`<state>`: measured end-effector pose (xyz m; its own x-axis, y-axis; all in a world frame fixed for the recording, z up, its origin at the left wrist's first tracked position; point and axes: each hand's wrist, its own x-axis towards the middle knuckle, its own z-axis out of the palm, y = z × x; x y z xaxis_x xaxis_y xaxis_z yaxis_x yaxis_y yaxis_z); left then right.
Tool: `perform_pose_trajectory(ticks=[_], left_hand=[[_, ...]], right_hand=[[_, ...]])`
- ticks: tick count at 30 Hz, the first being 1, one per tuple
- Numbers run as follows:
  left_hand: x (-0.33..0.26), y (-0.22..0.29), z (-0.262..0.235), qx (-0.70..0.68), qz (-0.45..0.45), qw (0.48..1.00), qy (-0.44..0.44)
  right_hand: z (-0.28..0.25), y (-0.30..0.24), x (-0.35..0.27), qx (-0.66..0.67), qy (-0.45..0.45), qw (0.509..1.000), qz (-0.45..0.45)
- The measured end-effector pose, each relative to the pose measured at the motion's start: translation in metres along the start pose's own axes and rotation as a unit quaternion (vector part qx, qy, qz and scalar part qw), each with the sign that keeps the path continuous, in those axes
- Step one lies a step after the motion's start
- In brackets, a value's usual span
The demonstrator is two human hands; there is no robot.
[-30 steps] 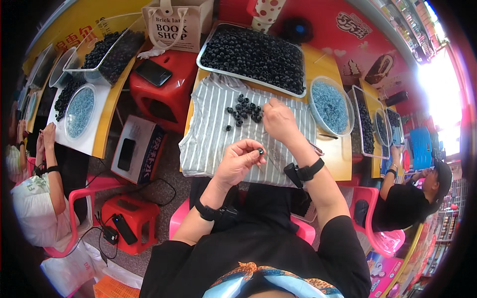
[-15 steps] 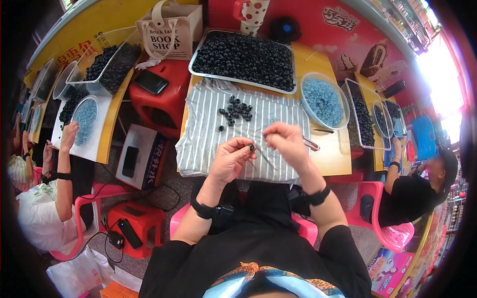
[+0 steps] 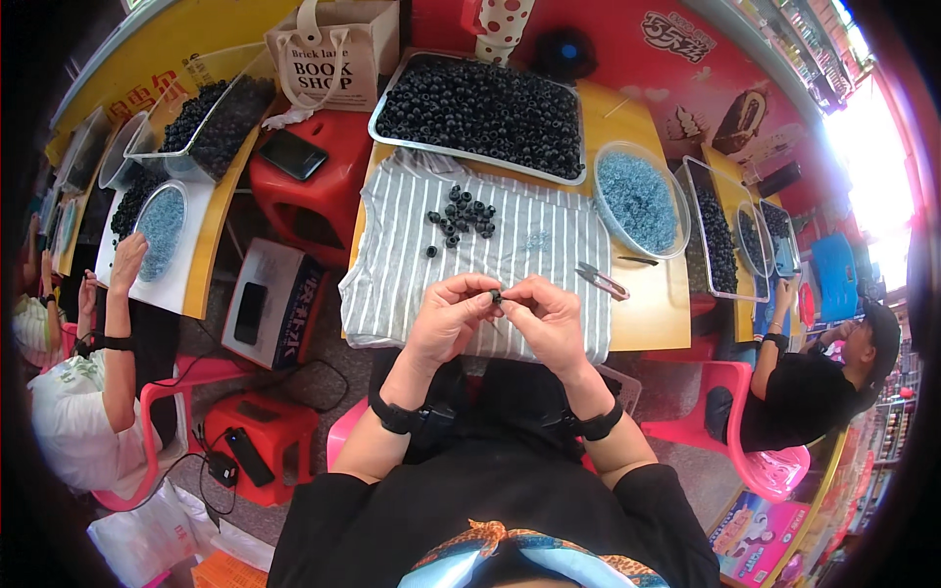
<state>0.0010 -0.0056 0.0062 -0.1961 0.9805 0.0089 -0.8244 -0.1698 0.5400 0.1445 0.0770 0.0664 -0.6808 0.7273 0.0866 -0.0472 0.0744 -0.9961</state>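
My left hand (image 3: pixel 451 319) pinches a small black bead (image 3: pixel 496 296) above the near part of a grey-and-white striped cloth (image 3: pixel 392 265). From the other side, my right hand (image 3: pixel 544 321) is closed with thumb and forefinger at the same bead; anything finer between its fingertips is too small to make out. A loose group of black beads (image 3: pixel 467 214) lies on the cloth beyond my hands. Close to them is a small scatter of pale blue beads (image 3: pixel 538 240). A pair of thread snips (image 3: pixel 602 281) rests at the cloth's right edge.
A tray (image 3: pixel 378 132) full of black beads stands at the back, with a round tub (image 3: pixel 683 230) of blue beads to its right. A red stool (image 3: pixel 304 211) holds a dark phone (image 3: pixel 292 155). People work at tables on both sides, one wearing a black cap (image 3: pixel 882 338).
My right hand has come left and down to meet my left hand at the bead. The left hand has hardly moved. The snips now show more fully.
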Motion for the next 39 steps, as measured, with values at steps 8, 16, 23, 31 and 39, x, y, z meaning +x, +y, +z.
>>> perform_pose_trajectory(ticks=[8,16,23,31,39], left_hand=[[0.003,-0.001,-0.001,0.013,0.025,0.999,-0.016],[0.002,0.002,0.001,0.01,0.007,1.0,0.007],[-0.001,0.007,-0.001,-0.006,-0.018,1.0,-0.015],[-0.004,0.01,0.001,0.047,-0.032,0.998,0.026],[0.0,0.007,0.011,0.066,-0.027,0.997,0.023]], right_hand=[[0.006,0.001,0.003,-0.052,0.012,0.998,-0.04],[-0.002,-0.011,0.005,-0.044,-0.032,0.999,0.002],[-0.012,-0.02,0.024,-0.072,-0.211,0.974,0.024],[-0.003,0.0,0.022,-0.146,-0.134,0.963,-0.18],[-0.065,-0.032,0.003,-0.288,0.004,0.951,-0.116]])
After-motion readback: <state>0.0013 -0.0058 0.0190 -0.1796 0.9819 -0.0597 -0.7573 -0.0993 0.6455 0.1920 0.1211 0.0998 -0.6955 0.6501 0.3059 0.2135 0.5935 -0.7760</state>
